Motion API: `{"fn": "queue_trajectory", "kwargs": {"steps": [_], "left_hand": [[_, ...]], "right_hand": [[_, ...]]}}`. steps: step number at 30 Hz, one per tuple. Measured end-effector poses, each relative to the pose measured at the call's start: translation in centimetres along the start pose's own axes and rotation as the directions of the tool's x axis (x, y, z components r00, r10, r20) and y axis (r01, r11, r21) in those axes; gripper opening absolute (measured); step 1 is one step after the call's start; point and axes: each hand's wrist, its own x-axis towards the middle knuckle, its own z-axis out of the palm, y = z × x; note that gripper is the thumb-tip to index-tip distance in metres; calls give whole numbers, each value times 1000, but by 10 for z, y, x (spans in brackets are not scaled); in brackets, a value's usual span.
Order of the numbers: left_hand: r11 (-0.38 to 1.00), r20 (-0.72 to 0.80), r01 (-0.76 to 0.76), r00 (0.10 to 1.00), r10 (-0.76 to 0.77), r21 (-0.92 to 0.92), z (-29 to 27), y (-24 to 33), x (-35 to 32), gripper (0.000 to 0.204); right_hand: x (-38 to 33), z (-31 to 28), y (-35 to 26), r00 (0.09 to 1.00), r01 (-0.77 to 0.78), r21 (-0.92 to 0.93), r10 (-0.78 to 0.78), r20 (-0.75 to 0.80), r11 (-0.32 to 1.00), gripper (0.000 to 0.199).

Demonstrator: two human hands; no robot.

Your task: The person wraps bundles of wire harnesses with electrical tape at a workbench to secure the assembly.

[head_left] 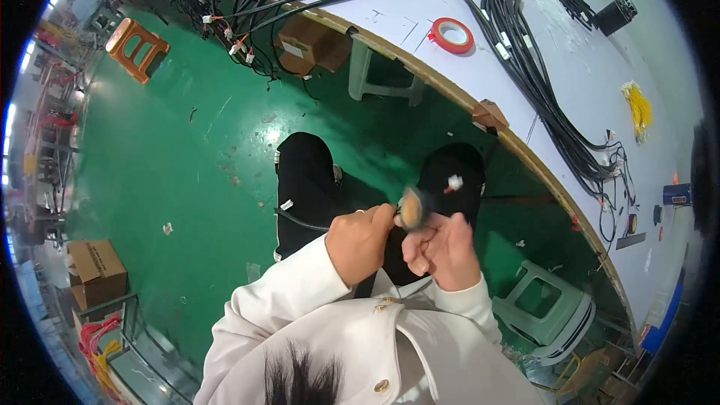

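Note:
My left hand (358,244) is closed in a fist round a black cable (304,223) held across my lap. Out of the fist's left side the cable runs over my left thigh, where a small white connector (287,205) shows. A roll of black tape (412,208) with a tan core stands against the front of the fist, smeared by motion. My right hand (444,251) has curled fingers at the roll's right edge; how they grip it is partly hidden. Over my right thigh shows another white connector (454,182) with a bit of red wire.
A curved white table (405,11) arcs from the top to the right, bearing black cable bundles (525,67), red tape (451,35) and yellow ties (637,111). Stools stand about: orange (137,49), pale green (544,304). A carton (97,274) sits at left on the green floor (187,180).

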Motion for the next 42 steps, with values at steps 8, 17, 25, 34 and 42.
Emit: {"fn": "queue_trajectory", "kwargs": {"steps": [8, 17, 25, 34, 42], "left_hand": [[525, 414, 449, 890, -191, -723, -19, -5, 0, 32], [349, 540, 510, 841, -12, -786, -29, -6, -4, 32], [971, -99, 2, 995, -26, -241, -7, -3, -6, 6], [985, -72, -155, 984, 161, 80, -15, 1, -4, 36], [916, 23, 77, 997, -74, -393, -22, 6, -7, 12]], "right_hand": [[1, -43, 7, 971, 153, -400, -61, 233, 904, 20], [38, -20, -20, 925, 319, -547, -127, 359, 774, 63], [25, -19, 19, 937, 348, -508, -303, 172, 788, 47], [-2, -6, 13, 996, -41, 294, 14, 93, 955, 59], [-4, -12, 27, 964, 235, 152, -250, 89, 960, 41]]}}
